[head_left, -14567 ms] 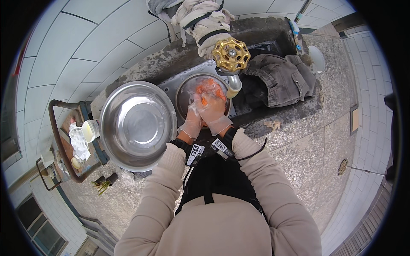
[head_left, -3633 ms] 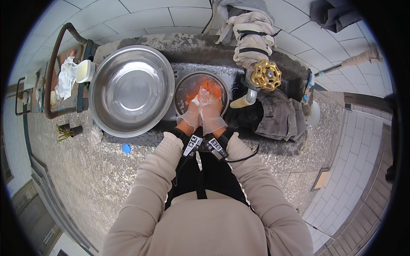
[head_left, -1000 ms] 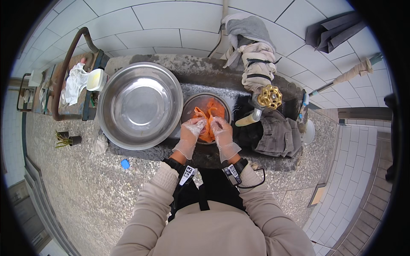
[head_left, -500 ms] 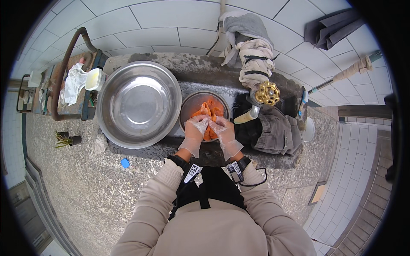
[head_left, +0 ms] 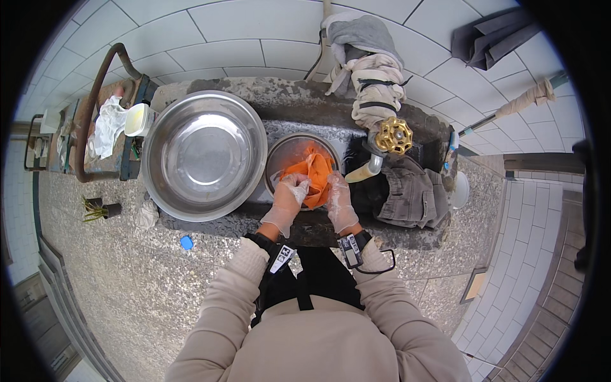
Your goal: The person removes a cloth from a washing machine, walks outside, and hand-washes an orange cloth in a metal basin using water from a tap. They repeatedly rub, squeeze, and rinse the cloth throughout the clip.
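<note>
An orange cloth hangs bunched over a small metal basin, and its lower part rests inside. My left hand, in a clear plastic glove, pinches the cloth's left edge. On the opposite edge my right hand, gloved the same way, grips the cloth near the basin's rim. The fabric spreads loosely between the two hands. Orange colour shows on the basin's inner wall behind it.
A large metal basin stands left on the stone sink. To the right are a cloth-wrapped tap with a brass wheel handle, its spout and grey trousers. A white tub sits far left.
My hands have moved apart, the right one rightward, the left slightly left. Between them the bunched orange cloth has opened wider.
</note>
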`<action>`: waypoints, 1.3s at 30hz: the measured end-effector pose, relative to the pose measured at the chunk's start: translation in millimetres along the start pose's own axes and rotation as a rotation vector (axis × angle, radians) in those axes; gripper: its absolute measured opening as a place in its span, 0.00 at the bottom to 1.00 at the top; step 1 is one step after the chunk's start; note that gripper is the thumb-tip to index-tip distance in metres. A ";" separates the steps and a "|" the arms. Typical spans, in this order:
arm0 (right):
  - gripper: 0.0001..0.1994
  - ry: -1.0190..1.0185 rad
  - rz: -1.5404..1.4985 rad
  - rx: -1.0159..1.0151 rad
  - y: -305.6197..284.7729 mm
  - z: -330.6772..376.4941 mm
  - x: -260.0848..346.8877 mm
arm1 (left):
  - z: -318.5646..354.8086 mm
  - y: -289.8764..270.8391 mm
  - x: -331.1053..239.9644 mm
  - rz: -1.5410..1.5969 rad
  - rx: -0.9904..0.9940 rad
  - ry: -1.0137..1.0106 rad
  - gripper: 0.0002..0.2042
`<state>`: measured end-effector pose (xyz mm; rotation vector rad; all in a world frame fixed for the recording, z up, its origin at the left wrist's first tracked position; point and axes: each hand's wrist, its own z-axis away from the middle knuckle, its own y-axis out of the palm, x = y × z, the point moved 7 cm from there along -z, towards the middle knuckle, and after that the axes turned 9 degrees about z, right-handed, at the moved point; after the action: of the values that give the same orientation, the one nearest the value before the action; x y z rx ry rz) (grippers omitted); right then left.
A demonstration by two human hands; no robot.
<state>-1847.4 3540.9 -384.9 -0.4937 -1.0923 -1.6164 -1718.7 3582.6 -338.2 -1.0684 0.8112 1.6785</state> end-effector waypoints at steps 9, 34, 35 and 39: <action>0.05 -0.128 0.384 0.211 16.7 8.9 16.9 | -19.7 -8.1 -13.4 -0.017 -0.027 0.323 0.22; 0.13 -0.641 0.973 -0.069 77.6 23.7 65.4 | -24.2 20.3 42.0 0.876 0.058 -0.111 0.15; 0.15 -0.437 0.914 -0.104 69.5 15.6 57.9 | -23.2 19.6 37.9 0.750 0.026 -0.069 0.15; 0.20 -0.426 1.267 -0.138 68.5 4.4 52.6 | -24.9 19.0 39.0 0.772 -0.026 -0.237 0.14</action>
<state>-1803.5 3515.9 -314.6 -1.3288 -0.6637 -0.4548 -1736.0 3568.9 -383.1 -0.5671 1.1275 2.4017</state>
